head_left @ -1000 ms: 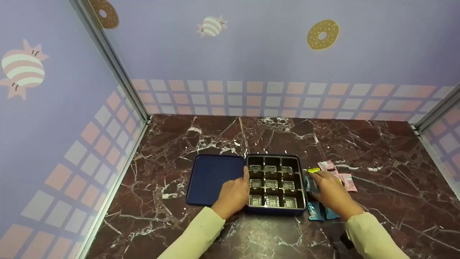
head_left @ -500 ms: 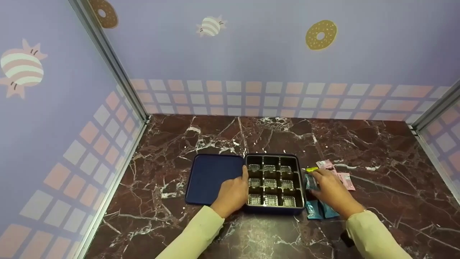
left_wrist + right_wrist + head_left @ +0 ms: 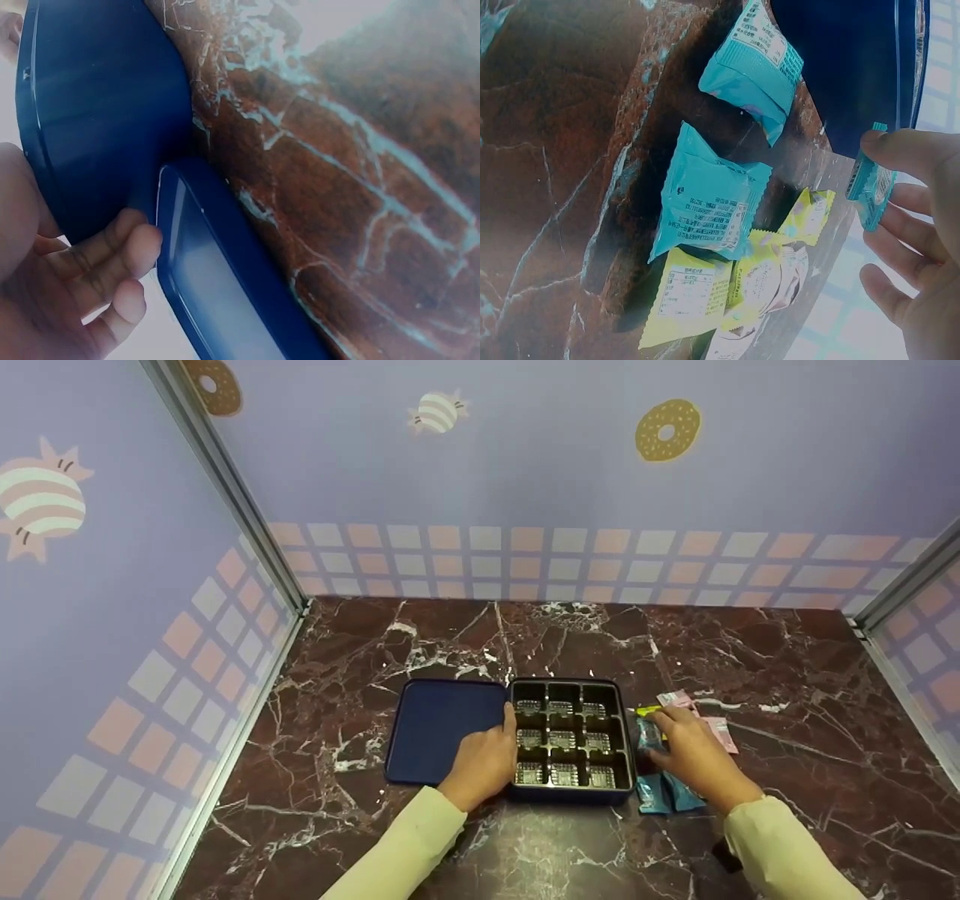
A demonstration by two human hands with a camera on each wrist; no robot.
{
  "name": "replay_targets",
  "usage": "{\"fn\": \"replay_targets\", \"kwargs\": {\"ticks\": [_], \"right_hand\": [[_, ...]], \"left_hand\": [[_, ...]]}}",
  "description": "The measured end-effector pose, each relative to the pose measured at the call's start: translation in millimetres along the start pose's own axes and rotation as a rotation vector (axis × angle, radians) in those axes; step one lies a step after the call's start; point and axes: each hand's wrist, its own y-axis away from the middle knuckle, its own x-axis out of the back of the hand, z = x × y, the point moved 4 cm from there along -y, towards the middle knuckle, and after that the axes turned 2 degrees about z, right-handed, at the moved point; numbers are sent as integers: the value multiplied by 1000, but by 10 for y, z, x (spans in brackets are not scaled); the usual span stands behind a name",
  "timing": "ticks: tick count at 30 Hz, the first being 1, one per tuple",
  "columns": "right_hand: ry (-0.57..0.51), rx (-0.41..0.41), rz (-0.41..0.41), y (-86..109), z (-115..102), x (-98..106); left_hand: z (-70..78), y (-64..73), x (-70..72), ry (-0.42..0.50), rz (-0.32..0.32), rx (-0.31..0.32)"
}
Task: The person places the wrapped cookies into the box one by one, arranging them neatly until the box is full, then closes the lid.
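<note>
Teal snack packet [image 3: 871, 196] sits pinched between the thumb and fingers of the right hand [image 3: 690, 754], raised off the marble tabletop [image 3: 787, 675] just beside the right wall of the navy compartment tray [image 3: 568, 796]; in the head view the same packet [image 3: 648, 735] shows at the tray's right edge. That tray is a three-by-three grid of dark cells (each one shows a ribbed, shiny bottom). Under and around the right hand lie more wrapped snacks: two teal packets [image 3: 705, 202] on the marble close to the tray's near right corner, yellow packets [image 3: 686, 296] partly tucked under them, and pink packets [image 3: 718, 733] further right.

The left hand [image 3: 484, 761] rests at the seam where the tray meets the navy lid [image 3: 439, 727], which lies flat, touching the tray's left side. Its thumb reaches up along the tray's left rim, and in the left wrist view the fingers [image 3: 112, 251] curl against the tray's outer wall, holding it.
</note>
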Motion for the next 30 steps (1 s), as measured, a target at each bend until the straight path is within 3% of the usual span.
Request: {"fn": "replay_targets", "kwargs": {"ticks": [19,30], "right_hand": [[10,-50,-31,-12,-67,98],[-6,-9,4,-52,-117,122]], "left_hand": [[5,14,12,-15,34,-18],[2,15,11,-3,57,-17]]}}
